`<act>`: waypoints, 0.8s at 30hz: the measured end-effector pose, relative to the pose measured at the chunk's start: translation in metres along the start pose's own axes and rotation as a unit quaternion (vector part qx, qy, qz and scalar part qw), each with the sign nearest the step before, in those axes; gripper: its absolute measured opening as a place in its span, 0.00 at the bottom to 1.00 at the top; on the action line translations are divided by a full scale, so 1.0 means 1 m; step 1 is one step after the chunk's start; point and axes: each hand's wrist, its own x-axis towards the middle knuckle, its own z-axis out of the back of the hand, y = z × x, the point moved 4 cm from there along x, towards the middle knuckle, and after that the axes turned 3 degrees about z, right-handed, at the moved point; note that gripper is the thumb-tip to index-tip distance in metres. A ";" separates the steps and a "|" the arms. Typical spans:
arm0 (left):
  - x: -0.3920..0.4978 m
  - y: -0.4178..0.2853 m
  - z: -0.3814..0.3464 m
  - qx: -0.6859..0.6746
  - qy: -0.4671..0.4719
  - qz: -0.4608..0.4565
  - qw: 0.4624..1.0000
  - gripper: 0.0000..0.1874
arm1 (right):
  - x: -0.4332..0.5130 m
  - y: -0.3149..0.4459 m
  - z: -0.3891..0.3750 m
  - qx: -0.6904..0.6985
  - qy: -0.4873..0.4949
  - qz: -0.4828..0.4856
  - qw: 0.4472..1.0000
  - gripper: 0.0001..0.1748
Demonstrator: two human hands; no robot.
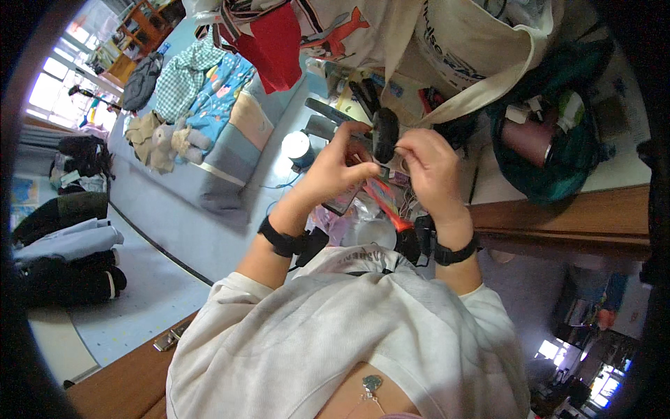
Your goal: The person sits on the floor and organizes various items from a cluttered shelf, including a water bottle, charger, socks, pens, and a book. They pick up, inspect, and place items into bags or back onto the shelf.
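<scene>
A dark, rounded, elongated object [386,135], perhaps a case or pouch, stands lengthwise between my two hands. My left hand [340,162] is curved at its left side, thumb and index finger spread; some fingertips are hidden, so whether they grip it is unclear. On the other side, my right hand [432,165] pinches something thin and dark between thumb and index finger, close to the object's lower right edge. Beneath the hands lie a red-orange item [384,201], clear plastic wrapping [361,212] and a dark-edged flat box [343,199].
Canvas bags [466,52] and a red cloth [275,47] hang above the cluttered surface. A green bag [544,178] holding a brown container [528,139] sits at right. To the left are a white-topped cylinder [296,145] and a bed with a plush toy [175,141].
</scene>
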 end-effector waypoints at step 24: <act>-0.021 0.008 0.001 -0.081 -0.201 0.007 0.976 0.42 | -0.027 -0.009 -0.049 0.270 0.046 -0.322 0.907 0.05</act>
